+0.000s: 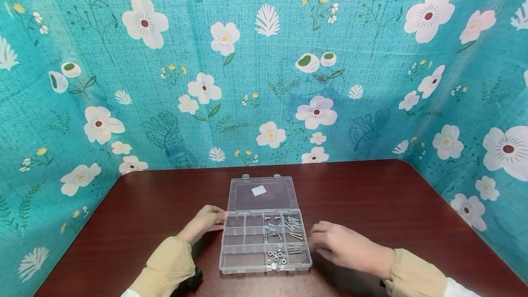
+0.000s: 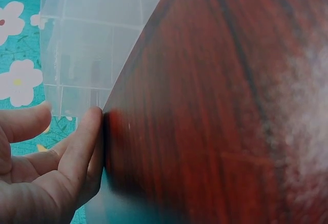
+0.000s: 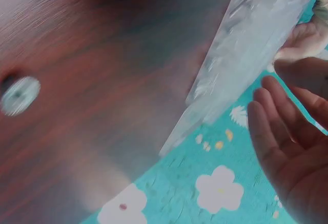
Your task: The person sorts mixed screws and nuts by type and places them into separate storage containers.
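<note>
A clear plastic compartment box (image 1: 243,259) lies on the table with its lid (image 1: 247,200) folded back, away from me. Screws (image 1: 294,236) fill several compartments on its right side, and nuts (image 1: 275,255) sit in a front one. At the box's left side, my left hand (image 1: 205,223) has its fingertips against the edge, fingers mostly straight. My right hand (image 1: 336,244) is just off the right edge, fingers loosely bent. In the right wrist view that hand (image 3: 287,137) holds nothing between thumb and fingers.
A dark red wooden table (image 1: 165,196) carries the box. Behind it hangs a teal flowered cloth (image 1: 247,81), also along both sides. A small pale disc (image 3: 20,96), blurred, shows on the tabletop in the right wrist view.
</note>
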{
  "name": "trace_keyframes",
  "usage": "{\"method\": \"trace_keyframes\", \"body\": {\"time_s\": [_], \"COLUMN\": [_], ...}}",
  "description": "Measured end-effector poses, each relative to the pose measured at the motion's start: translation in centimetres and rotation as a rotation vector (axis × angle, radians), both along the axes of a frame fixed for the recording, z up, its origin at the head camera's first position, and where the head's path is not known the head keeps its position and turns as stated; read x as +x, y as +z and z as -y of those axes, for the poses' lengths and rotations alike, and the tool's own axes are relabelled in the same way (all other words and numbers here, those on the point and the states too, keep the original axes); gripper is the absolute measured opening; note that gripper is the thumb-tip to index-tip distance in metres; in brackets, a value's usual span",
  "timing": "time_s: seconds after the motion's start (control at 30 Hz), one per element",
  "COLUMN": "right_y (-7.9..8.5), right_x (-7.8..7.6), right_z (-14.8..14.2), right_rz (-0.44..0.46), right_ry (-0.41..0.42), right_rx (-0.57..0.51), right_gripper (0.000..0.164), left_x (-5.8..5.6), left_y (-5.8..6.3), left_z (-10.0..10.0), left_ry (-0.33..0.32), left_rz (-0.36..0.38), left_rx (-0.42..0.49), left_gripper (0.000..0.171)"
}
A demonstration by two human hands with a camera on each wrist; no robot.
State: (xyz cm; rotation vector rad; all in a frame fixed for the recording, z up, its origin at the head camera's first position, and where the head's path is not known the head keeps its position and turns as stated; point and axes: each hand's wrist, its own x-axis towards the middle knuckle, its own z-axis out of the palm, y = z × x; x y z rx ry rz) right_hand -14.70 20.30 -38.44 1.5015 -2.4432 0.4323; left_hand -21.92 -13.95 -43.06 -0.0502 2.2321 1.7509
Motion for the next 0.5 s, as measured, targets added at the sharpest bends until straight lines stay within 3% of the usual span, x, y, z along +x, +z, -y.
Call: {"method": "trace_keyframes", "body": {"time_s": [0.17, 0.33, 0.5], "right_y": [0.7, 1.2, 0.8], "right_x": [0.2, 0.4, 0.4], "right_z": [-2.7, -5.6, -7.9], "right_rz": [0.095, 0.323, 0.452], "right_ry": [-0.12, -0.273, -0.316], "right_rx": [0.09, 0.171, 0.161], "right_gripper": [0.025, 0.02, 0.017], "left_x": [0.0, 0.0, 0.0], "left_y": [0.1, 0.2, 0.0], "left_z": [0.0, 0.0, 0.0], "left_ry": [-0.003, -0.016, -0.01], "left_rz": [0.003, 0.0, 0.001], "left_rx": [-0.002, -0.011, -0.013], "left_gripper": [0.026, 0.026, 0.025]}}
